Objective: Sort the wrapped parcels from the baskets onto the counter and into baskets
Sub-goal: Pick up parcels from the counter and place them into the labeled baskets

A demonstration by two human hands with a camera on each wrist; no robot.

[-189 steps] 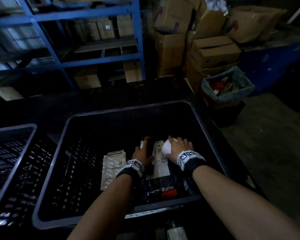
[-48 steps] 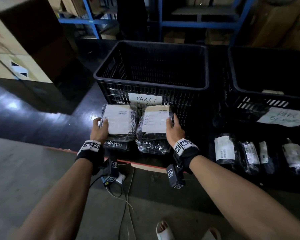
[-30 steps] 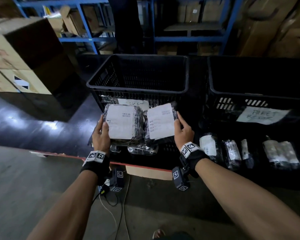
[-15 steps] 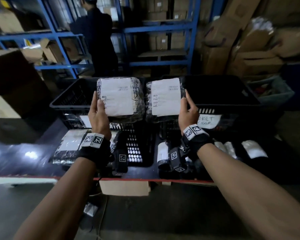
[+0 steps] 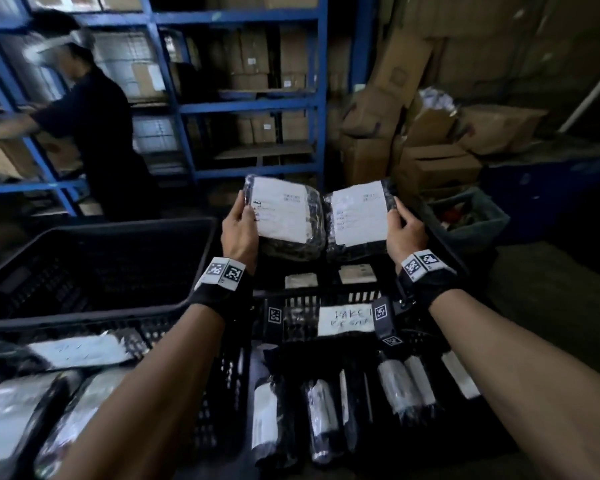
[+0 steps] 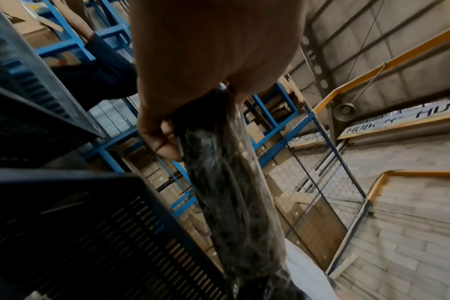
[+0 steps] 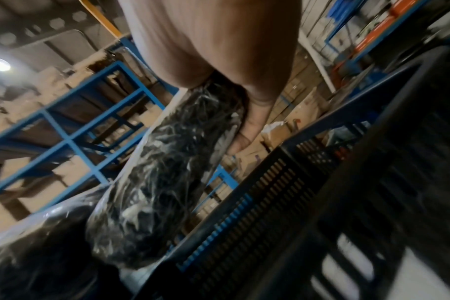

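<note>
While the head view showed both white labels, wrist views showed only wrap; left hand (image 5: 239, 233) and right hand (image 5: 405, 233) each clamped fingers on an upright parcel, left parcel (image 5: 284, 216) touching right parcel (image 5: 359, 218).

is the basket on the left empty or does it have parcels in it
Empty as far as shown: the left basket shows only bare dark mesh inside; its near corner is hidden behind the rim.

The print on both white labels, on the left parcel (image 5: 283, 216) and the right parcel (image 5: 359, 214), is too blurred to read. The fingers of each grip lie hidden behind the parcels in the head view. The handwritten paper sign (image 5: 345, 318) on the right basket (image 5: 326, 299) is partly covered by a wrist camera. Parcels on the tabletop (image 5: 21, 420) at lower left are smeared and cut off by the frame edge. The person at the shelves (image 5: 94, 133) is motion-blurred.
</note>
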